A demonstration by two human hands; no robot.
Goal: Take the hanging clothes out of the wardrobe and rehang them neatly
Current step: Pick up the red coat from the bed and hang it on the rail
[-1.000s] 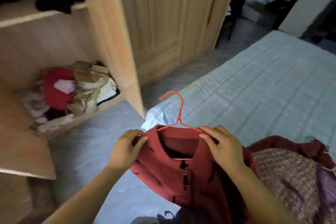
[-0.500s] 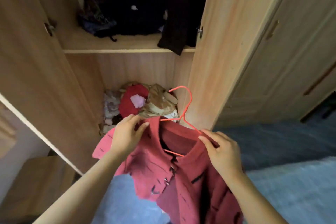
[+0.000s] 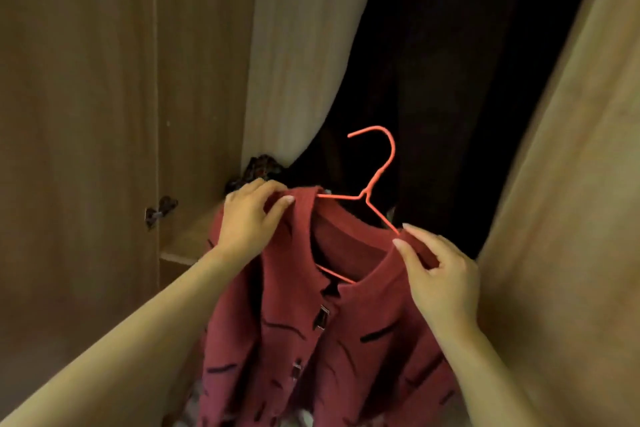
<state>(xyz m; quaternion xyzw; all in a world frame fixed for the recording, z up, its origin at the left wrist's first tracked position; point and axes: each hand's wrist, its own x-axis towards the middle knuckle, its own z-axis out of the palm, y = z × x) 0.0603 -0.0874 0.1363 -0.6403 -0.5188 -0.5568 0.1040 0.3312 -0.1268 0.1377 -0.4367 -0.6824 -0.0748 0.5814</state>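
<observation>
Red cardigan [image 3: 332, 333] on its orange hanger [image 3: 372, 191] hangs before the open wardrobe [image 3: 86, 114]; our left hand [image 3: 247, 222] and right hand [image 3: 440, 274] pinch its shoulders. We can read no label.

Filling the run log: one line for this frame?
phase: rehang | left hand: grips red cardigan shoulder | right hand: grips other shoulder | orange hanger: inside collar, hook free | wardrobe: open
</observation>
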